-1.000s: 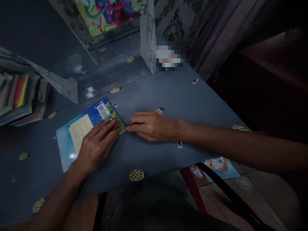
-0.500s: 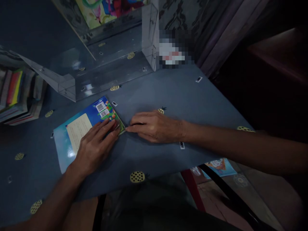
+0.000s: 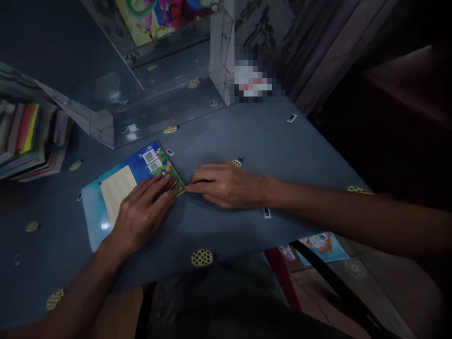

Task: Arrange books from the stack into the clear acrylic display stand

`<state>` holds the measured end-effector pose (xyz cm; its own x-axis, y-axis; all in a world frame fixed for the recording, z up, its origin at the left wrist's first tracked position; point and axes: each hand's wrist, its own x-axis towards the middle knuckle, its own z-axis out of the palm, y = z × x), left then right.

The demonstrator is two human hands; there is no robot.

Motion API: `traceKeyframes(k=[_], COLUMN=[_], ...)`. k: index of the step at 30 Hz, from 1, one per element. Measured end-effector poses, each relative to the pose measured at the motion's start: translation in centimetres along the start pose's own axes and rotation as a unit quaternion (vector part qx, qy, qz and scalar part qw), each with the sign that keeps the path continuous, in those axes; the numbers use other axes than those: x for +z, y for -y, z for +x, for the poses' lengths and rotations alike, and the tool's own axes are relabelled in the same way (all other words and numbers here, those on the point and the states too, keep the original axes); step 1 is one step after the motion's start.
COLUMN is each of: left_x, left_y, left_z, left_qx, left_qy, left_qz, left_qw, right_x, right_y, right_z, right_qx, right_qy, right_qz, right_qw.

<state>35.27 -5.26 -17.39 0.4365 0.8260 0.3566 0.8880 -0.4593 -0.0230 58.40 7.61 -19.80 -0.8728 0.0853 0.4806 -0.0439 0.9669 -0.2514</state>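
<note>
A thin book [image 3: 91, 200] with a blue cover lies on the table, turned at a slant. It bears a barcode, a QR code and a cream text panel. My left hand [image 3: 143, 209] rests flat on its lower right part, fingers stretched and slightly spread, hiding some of the cover. From the right, my right hand [image 3: 224, 184] meets the book's near right corner, its fingertips pinched together there. Whether the cover alone or several sheets are between those fingertips is too small to tell.
Beyond the book stands a clear acrylic stand [image 3: 155, 120]. Stacked books [image 3: 33, 141] sit at the left on the pineapple-print tablecloth [image 3: 254, 136]. A blurred-out white item [image 3: 252, 80] is at the back. Below the table edge are a black curved bar [image 3: 328, 278] and a colourful packet [image 3: 328, 247].
The view has shifted very slightly. Both hands keep nearly the same places on the book, with no clear movement of the book itself.
</note>
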Motion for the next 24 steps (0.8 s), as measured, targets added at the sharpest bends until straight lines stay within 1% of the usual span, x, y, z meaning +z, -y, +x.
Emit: traceKeyframes(k=[5,9,15,24], left_x=[0.03,-0.06,-0.06,-0.06], left_y=[0.09,0.03,-0.09,0.04], left_z=[-0.04,0.04,0.07,-0.1], left_qx=[0.013,0.011,0.009,0.005], left_qy=[-0.005,-0.006,0.002,0.004], left_qz=[0.005,0.002,0.003,-0.001], left_qw=[1.0,1.0,1.0,1.0], right_x=[0.08,0.07,0.09,-0.02], right_y=[-0.01,-0.03,0.0,0.23], right_z=[0.0,-0.01,0.12,0.33], right_qx=[-0.004,-0.004,-0.005,-0.003], right_qy=[0.002,-0.003,0.021,0.041], right_qz=[-0.017,-0.015,-0.024,-0.044], right_qw=[1.0,1.0,0.999,0.998])
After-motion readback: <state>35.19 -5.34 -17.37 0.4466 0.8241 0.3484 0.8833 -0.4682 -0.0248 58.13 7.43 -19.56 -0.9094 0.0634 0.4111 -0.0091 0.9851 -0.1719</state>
